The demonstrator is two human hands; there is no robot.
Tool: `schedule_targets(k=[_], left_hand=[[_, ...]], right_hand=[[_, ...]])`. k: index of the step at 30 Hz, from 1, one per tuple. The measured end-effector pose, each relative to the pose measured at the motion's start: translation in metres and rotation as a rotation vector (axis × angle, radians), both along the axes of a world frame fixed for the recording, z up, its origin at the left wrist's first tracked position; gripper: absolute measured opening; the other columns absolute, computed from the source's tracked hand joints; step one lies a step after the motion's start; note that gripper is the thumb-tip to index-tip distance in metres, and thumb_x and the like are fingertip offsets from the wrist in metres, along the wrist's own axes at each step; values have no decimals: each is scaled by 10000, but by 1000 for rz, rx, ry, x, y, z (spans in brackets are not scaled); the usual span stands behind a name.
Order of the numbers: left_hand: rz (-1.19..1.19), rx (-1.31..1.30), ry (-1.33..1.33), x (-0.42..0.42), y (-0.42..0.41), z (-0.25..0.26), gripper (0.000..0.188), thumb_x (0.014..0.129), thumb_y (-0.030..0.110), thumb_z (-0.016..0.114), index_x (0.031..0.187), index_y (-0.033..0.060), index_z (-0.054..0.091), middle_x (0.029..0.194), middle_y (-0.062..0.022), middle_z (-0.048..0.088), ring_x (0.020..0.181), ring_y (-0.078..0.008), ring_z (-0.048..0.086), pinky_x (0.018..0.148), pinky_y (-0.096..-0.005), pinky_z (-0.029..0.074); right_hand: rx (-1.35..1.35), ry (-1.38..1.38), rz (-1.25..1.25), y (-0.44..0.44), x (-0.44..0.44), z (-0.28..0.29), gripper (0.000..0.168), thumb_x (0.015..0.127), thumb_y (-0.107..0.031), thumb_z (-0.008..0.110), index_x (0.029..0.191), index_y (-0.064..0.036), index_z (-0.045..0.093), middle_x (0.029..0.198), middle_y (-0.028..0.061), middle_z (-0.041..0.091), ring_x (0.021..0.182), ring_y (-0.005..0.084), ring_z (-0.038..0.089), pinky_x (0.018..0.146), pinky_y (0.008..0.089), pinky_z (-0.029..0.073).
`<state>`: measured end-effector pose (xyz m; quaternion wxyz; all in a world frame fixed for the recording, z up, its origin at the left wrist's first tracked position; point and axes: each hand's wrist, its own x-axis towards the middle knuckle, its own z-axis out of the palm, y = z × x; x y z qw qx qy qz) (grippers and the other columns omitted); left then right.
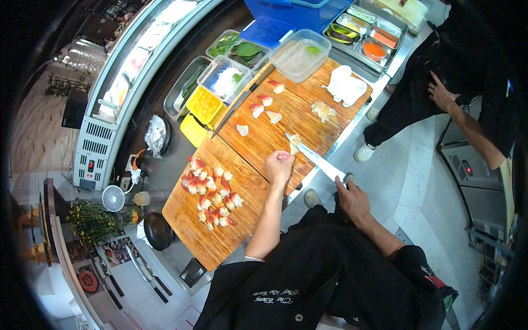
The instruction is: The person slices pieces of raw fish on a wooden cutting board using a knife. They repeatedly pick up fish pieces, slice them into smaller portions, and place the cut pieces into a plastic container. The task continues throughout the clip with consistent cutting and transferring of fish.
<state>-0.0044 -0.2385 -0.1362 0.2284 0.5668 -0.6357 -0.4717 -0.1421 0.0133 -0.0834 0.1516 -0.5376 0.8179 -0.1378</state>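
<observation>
My left hand pinches a pale piece of clam meat at the near edge of the wooden cutting board. My right hand grips a kitchen knife, its blade tip lying against that piece. Several red-tipped surf clam pieces are spread across the same board. A beige heap of trimmings and a crumpled white cloth sit toward its right side. On the second board, to the left, lies a larger pile of red and white clam pieces.
A second knife rests along the far board edge. Behind stand a clear plastic tub, a blue bin, a yellow container and a steel tray with ingredients. Another person stands at the right. A glass display case curves along the back left.
</observation>
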Motion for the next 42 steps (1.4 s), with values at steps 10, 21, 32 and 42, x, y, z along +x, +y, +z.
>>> schedule_targets(k=[10, 21, 32, 42], left_hand=[[-44, 25, 34, 3, 0, 12, 144, 802, 95, 783, 832, -13, 692, 667, -33, 673, 561, -96, 620, 535, -243, 505], [-96, -251, -276, -23, 21, 41, 256, 839, 244, 796, 807, 30, 661, 761, -148, 649, 741, -332, 645, 673, -446, 495], [-227, -22, -65, 0, 2, 26, 295, 925, 209, 705, 743, 17, 576, 636, -56, 549, 601, -174, 515, 583, -351, 431], [-209, -186, -43, -1, 6, 20, 304, 919, 209, 702, 748, 21, 534, 667, -73, 587, 624, -181, 568, 610, -353, 467]], right_hand=[[-22, -8, -46, 6, -2, 2, 446, 973, -180, 588, 1411, -193, 506, 933, 141, 588, 774, 351, 662, 599, 468, 544], [-15, 14, -62, 20, -4, -4, 442, 968, -181, 589, 1404, -187, 515, 935, 149, 588, 775, 366, 658, 617, 474, 548], [-203, -101, -155, 6, -30, 5, 381, 1023, -258, 554, 1393, -168, 543, 797, 128, 574, 664, 321, 652, 601, 469, 534], [-185, -1594, -391, -16, -82, -34, 294, 1093, -369, 428, 1236, -124, 505, 676, 26, 553, 451, 110, 504, 390, 256, 411]])
